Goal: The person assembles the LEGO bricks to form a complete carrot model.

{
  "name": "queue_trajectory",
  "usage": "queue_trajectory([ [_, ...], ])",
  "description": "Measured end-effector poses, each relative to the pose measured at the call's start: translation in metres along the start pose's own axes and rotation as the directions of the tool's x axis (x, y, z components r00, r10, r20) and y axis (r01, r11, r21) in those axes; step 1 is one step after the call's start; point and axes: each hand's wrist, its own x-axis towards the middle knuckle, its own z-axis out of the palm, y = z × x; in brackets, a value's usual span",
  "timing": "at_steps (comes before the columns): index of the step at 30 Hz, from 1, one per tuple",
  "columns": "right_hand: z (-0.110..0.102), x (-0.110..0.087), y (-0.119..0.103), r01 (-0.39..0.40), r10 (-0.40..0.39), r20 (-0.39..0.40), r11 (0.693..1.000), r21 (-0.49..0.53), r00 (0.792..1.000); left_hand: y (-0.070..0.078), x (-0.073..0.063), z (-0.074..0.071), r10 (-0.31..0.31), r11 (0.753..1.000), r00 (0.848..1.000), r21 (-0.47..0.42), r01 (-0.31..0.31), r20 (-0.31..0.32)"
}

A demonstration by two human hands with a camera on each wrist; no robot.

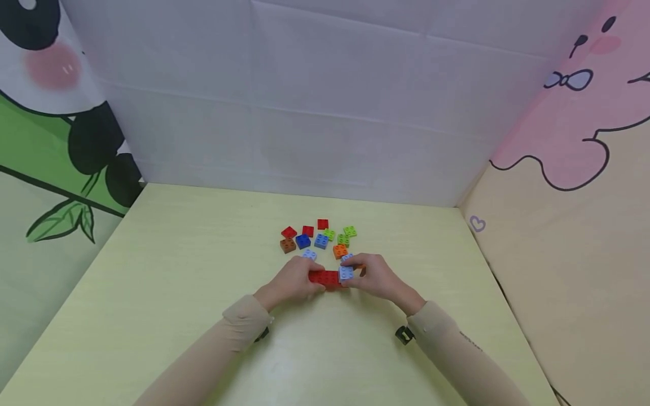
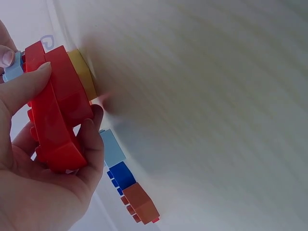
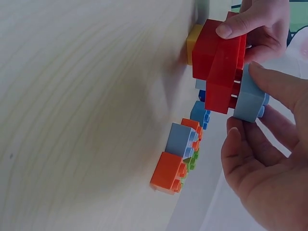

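My left hand (image 1: 293, 280) grips a stack of toy building bricks by its left end. A long red brick (image 2: 53, 122) tops the stack, over a shorter red brick (image 2: 70, 86) and a yellow brick (image 2: 83, 74). Between thumb and fingers, my right hand (image 1: 380, 276) pinches a light blue brick (image 3: 249, 96) at the right end of the long red brick, on its studded side. Red studs still show in the narrow gap between these two in the right wrist view.
Loose bricks lie just beyond my hands: a brown brick (image 1: 287, 245), a dark blue brick (image 1: 303, 241), a blue brick (image 1: 321, 241), an orange brick (image 1: 340, 251), several red and green ones, and light blue ones. A white wall (image 1: 304, 141) rises behind the table (image 1: 178, 282).
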Motion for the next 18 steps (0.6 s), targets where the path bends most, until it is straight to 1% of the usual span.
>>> queue_trajectory([
  [10,0.003,0.001,0.001,0.004,-0.004,-0.004,1.000,-0.017,1.000,0.001,0.001,-0.001,0.007,1.000,1.000,0.027,-0.007,0.001],
  [14,0.007,0.002,0.003,-0.017,0.017,-0.008,1.000,-0.027,1.000,0.001,0.002,-0.002,0.008,1.000,1.000,0.028,-0.008,0.005],
  [18,0.011,0.002,0.004,-0.046,0.046,-0.008,0.999,0.003,0.999,0.000,0.002,-0.001,0.019,0.999,1.000,0.032,-0.019,0.005],
])
